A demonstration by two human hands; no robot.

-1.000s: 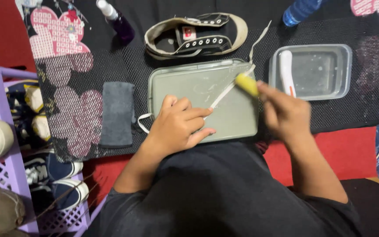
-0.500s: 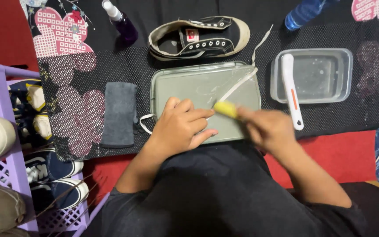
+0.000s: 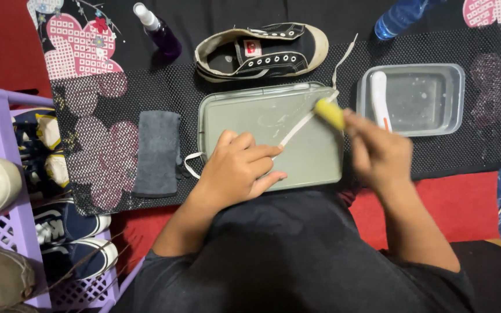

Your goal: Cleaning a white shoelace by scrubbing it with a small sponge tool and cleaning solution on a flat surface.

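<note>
Down on a red floor (image 3: 471, 203) lies a black mesh mat with pink flower patches (image 3: 117, 98), and everything sits on it; in the middle, a shallow grey-green metal tray (image 3: 314, 162) with a flat white shoelace (image 3: 298, 125) running slantwise across it and on past the tray's far corner; the left hand (image 3: 239, 168) presses the lace's near part onto the tray, fingers bent and flat on it; the right hand (image 3: 378, 153), blurred, has its fingers wrapped round a yellow-ended brush (image 3: 329, 113) whose tip meets the lace at the tray's far right; beyond the tray, a black canvas sneaker with a white sole (image 3: 262, 51) lies on its side, unlaced; right of the tray, a clear plastic tub (image 3: 436, 98) holds a white brush (image 3: 378, 98); left, a folded grey cloth (image 3: 158, 152); a purple spray bottle (image 3: 159, 32) at the mat's far edge; a lilac plastic basket of shoes (image 3: 7, 220) at far left.
</note>
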